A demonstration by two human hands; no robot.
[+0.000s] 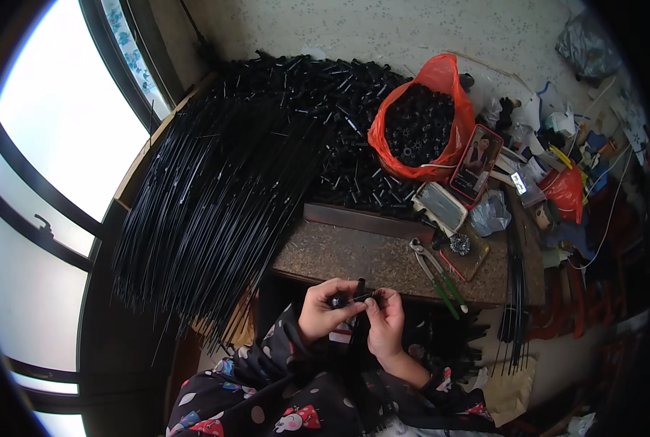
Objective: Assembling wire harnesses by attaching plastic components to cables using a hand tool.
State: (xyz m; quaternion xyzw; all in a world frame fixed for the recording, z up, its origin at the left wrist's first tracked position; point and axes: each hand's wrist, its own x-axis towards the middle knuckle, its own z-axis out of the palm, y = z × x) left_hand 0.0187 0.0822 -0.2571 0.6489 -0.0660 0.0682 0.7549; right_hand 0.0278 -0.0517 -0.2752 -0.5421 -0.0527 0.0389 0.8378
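Note:
In front of the table edge, my left hand (322,313) is closed around a short black tubular part (361,286), one end of which sticks up past the fingers. Close against it, my right hand (385,324) pinches at the same small black assembly with thumb and fingertips. The fingers partly hide how its pieces fit together. A large spread of long thin black rods (194,211) lies to the left. Behind it is a heap of short black tubular parts (343,120). Nearest on the right lie pincers (438,277) with green handles.
An open red plastic bag (379,149) holds small black toothed parts. A phone (476,164) leans beside it, screen lit. A low dark strip (365,221) borders the heap on the brown tabletop (332,251). Clutter and a smaller red bag (565,193) fill the right; more rods (514,291) hang there.

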